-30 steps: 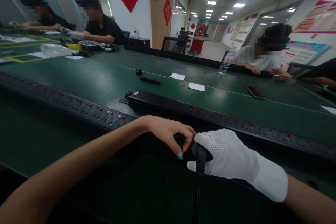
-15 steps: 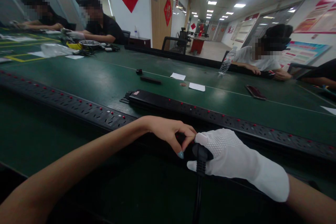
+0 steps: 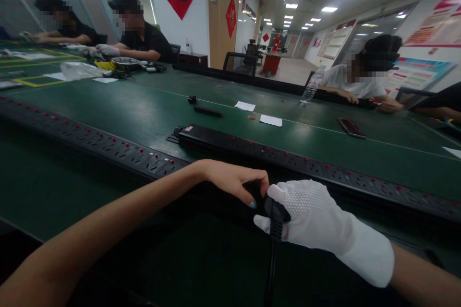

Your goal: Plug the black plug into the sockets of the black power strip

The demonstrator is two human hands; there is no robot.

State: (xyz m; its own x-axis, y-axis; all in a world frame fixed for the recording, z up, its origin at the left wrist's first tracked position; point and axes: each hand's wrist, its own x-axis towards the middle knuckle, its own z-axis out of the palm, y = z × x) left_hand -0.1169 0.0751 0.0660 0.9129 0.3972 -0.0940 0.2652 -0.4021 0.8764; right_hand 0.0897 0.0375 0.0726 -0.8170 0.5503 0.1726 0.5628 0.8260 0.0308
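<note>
My right hand [image 3: 317, 218], in a white knit glove, grips a black plug [image 3: 275, 213] whose cable [image 3: 269, 268] hangs down towards me. The plug sits at the near long black power strip [image 3: 118, 151] with red switches. My bare left hand [image 3: 236, 182] rests on that strip just left of the plug, its fingers curled down and pinched together against the strip. What the fingertips press on is hidden.
A second power strip [image 3: 288, 156] lies just behind on the green table [image 3: 137, 105]. Further back are paper slips [image 3: 270, 120], a phone [image 3: 351, 128], a water bottle [image 3: 310, 87]. Other people sit along the far edges with a metal bowl [image 3: 124, 61].
My left hand's fingers have flattened lower onto the strip. My gloved right hand and the plug have sunk slightly in view. The view has shifted a little.
</note>
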